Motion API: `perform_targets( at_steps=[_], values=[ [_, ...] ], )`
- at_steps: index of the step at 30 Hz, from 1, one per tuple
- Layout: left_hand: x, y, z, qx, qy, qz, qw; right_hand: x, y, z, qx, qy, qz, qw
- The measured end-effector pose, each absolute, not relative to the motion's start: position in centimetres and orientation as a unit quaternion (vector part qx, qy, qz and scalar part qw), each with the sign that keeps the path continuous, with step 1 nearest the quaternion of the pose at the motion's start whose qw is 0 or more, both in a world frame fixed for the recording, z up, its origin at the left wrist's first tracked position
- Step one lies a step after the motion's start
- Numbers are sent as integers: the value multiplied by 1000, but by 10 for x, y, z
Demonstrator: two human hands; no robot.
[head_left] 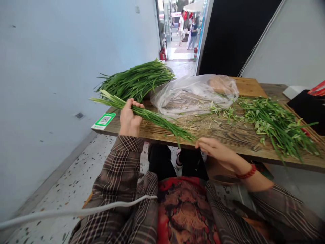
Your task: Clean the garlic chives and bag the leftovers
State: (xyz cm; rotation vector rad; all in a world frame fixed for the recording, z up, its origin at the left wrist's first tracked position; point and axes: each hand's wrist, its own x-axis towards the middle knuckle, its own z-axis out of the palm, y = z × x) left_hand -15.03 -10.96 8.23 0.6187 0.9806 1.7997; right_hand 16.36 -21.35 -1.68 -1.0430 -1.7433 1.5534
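My left hand (130, 117) is wrapped round a bunch of garlic chives (162, 121), held slanting over the table's front edge. The pale stem ends stick out to the upper left, and the green leaf tips point down to the right. At those tips my right hand (212, 149) has its fingers pinched together on the leaf ends; exactly what lies between them is hard to make out. A large pile of garlic chives (137, 79) lies behind my left hand. Loose trimmed leaves and stems (274, 122) are heaped on the table's right side.
A clear plastic bag (188, 96) lies mid-table on the wooden table (225, 135), before a wooden board (250, 87). A QR code card (103, 121) sits at the left corner. A white cable (101, 209) crosses my left arm. People (181, 28) are outside the doorway.
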Motion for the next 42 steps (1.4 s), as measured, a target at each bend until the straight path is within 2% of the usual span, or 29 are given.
perform_targets(
  at_steps=[4,7,9,15,21,24,29,34,42],
  values=[
    [-164,-115,85,188,378,771,477,212,-209,-12,-492,-553,552,384],
    [-158,-120,88,189,370,768,487,223,-206,-8,-508,-512,523,454],
    [-154,-124,92,199,369,762,493,221,-204,-6,-509,-520,501,468],
    [-160,-153,118,322,349,727,495,209,-200,-11,-520,-596,444,421],
    [-161,-174,130,491,403,656,407,220,-195,-11,-524,-635,410,393],
    [-152,-167,133,443,402,691,405,220,-193,-5,-527,-639,396,396],
    [-146,-145,143,338,352,729,480,198,-193,-1,-494,-662,385,412],
    [-148,-134,141,324,328,736,496,169,-195,-4,-457,-642,441,430],
    [-154,-118,125,374,358,721,459,147,-214,-8,-404,-658,502,389]
  ],
)
